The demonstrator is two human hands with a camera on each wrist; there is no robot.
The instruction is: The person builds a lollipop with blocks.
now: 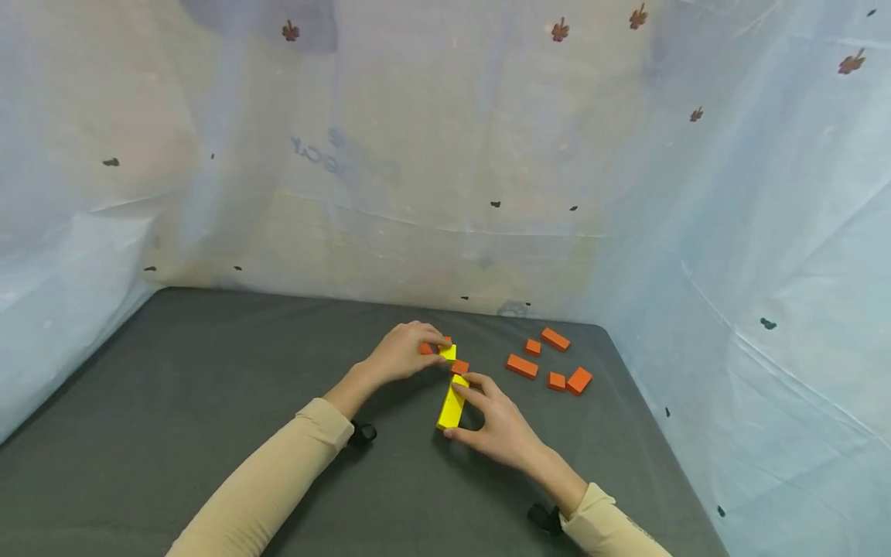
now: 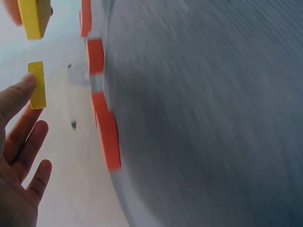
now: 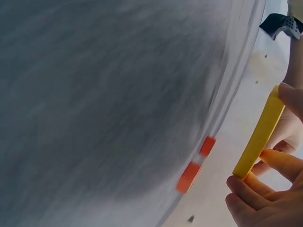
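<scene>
The left hand (image 1: 407, 352) pinches a small yellow block (image 1: 448, 353) between thumb and finger. In the left wrist view, its other fingers stick out loose. The right hand (image 1: 506, 429) holds a long yellow block (image 1: 452, 404) by its two ends, with the thumb at the near end and fingers at the far end. The long block is tilted, and it is nearer than the small one. Both yellow blocks are in the middle of the table (image 1: 209, 433), which has a dark gray cover.

A little orange block (image 1: 460, 367) sits between the two yellow ones. More bits of orange peek out by the left hand, but the fingers hide part of them. Off to the right, on the far side, five orange blocks (image 1: 522, 367) lie in a loose bunch. Some are long and some are short.

Both arms have tan sleeves (image 1: 271, 480) and black wrist straps (image 1: 363, 434). Behind the table hangs a pale plastic sheet (image 1: 418, 139) with brown leaf shapes (image 1: 560, 30) on it.
</scene>
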